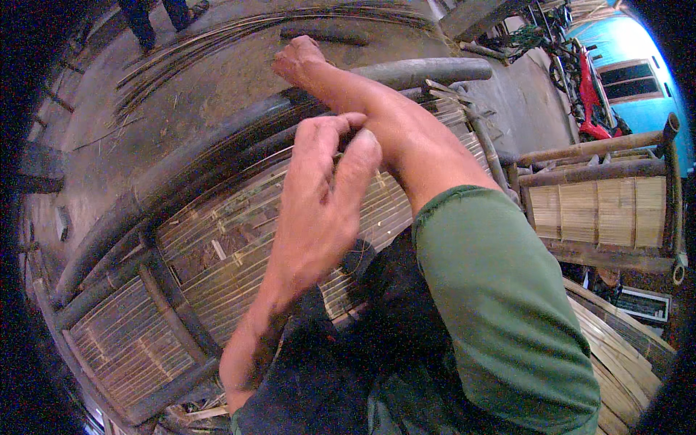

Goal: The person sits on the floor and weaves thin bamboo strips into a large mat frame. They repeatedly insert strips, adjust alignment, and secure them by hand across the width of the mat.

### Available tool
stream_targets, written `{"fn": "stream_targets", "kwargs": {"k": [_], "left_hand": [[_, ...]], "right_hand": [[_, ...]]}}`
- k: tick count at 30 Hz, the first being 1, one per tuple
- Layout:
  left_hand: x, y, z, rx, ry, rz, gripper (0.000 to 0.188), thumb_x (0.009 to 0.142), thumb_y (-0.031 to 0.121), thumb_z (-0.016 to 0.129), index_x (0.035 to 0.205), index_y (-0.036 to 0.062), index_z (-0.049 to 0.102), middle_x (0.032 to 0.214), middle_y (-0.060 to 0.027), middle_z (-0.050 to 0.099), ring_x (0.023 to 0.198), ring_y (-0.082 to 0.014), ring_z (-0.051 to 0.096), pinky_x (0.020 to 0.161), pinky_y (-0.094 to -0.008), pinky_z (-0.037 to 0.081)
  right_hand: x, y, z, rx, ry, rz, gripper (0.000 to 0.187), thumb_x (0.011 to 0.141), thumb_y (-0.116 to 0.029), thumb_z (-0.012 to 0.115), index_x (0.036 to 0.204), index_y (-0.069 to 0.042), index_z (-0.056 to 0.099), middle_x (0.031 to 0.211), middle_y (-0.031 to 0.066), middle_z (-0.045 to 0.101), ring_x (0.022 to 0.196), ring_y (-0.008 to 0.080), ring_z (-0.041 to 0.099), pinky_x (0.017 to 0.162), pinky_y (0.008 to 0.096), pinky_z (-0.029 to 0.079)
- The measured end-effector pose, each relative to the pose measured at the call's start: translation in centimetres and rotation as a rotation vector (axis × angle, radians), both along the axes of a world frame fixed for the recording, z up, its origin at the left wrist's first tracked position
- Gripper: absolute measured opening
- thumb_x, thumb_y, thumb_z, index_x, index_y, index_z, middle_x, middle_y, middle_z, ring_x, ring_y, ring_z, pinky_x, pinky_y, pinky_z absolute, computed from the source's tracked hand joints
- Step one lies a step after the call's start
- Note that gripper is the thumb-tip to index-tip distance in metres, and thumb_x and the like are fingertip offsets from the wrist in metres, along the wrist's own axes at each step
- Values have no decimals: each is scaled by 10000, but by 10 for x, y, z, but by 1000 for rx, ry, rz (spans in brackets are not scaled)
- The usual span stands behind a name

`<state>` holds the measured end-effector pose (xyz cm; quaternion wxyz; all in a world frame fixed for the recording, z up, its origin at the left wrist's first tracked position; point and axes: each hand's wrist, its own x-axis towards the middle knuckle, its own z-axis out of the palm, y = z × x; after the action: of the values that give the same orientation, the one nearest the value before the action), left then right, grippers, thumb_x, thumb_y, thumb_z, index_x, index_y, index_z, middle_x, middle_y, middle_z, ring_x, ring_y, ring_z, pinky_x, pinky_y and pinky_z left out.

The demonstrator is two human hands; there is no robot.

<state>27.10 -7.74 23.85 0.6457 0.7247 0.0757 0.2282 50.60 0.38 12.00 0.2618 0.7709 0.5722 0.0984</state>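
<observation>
At the far left, long thin bamboo strips (217, 36) lie fanned on the bare concrete floor (94, 145), well apart from the work, with open floor between them and the frame's outer edge; a person's legs (156, 16) stand at the top left edge, beyond the strips. The bamboo frame (217, 152) curves from the lower left corner up to the upper right, its thick dark outer pole forming the edge toward the floor; inside that edge runs the panel of woven bamboo slats (217, 254), crossed by dark round bars. The left hand (326, 181) hovers over the slats near the frame's middle, fingers drawn together with thumb and fingertips pinched; whether they hold a thin strand I cannot tell. The right forearm crosses behind it, reaching up past the outer pole; the right hand (301, 59) rests beyond that edge over the floor, fingers curled together, what they grip hidden. The green sleeve (493, 290) fills the lower right, covering that corner of the panel. To the right stands a finished bamboo bench (602, 203), near the frame's right end with only a narrow gap; farther back a red motorbike (591, 94) leans before a blue wall (631, 43). More pale bamboo slats (616, 355) are stacked at the lower right edge.
</observation>
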Motion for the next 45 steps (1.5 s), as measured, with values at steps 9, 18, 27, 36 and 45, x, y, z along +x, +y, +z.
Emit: {"fn": "stream_targets", "kwargs": {"k": [9, 18, 27, 36, 45], "left_hand": [[4, -1, -7, -161, -11, 25, 331, 962, 272, 437, 1046, -42, 500, 975, -125, 484, 929, -195, 486, 847, -302, 392], [13, 6, -21, 12, -103, 70, 340, 961, 282, 435, 1051, -41, 492, 986, -150, 478, 914, -234, 490, 837, -324, 399], [11, 3, -33, -295, -34, 104, 381, 990, 323, 353, 1055, -24, 496, 975, -117, 458, 910, -212, 476, 863, -312, 377], [20, 0, -31, -661, -37, 54, 448, 1008, 361, 248, 1090, 0, 500, 1006, -92, 492, 931, -181, 479, 859, -305, 381], [22, 7, -28, -697, -25, 3, 489, 1004, 374, 216, 1200, 9, 476, 1084, -95, 541, 1059, -210, 526, 928, -334, 384]], "right_hand": [[-5, 5, 8, 10, 75, -29, 153, 837, -184, 557, 890, -163, 699, 940, 9, 693, 872, 218, 671, 678, 378, 533], [10, 17, -20, -34, -10, 72, 152, 841, -165, 549, 853, -161, 700, 934, 34, 692, 864, 212, 671, 688, 361, 520], [0, 12, -13, -14, 11, 43, 160, 839, -153, 548, 800, -153, 704, 854, 39, 699, 822, 219, 679, 663, 366, 529], [3, 12, -11, -39, 36, 79, 156, 837, -161, 551, 837, -157, 707, 883, 31, 697, 835, 208, 678, 676, 345, 529], [15, 20, -22, 31, 67, 106, 145, 826, -169, 561, 815, -190, 704, 866, 23, 697, 817, 214, 677, 689, 357, 502]]}}
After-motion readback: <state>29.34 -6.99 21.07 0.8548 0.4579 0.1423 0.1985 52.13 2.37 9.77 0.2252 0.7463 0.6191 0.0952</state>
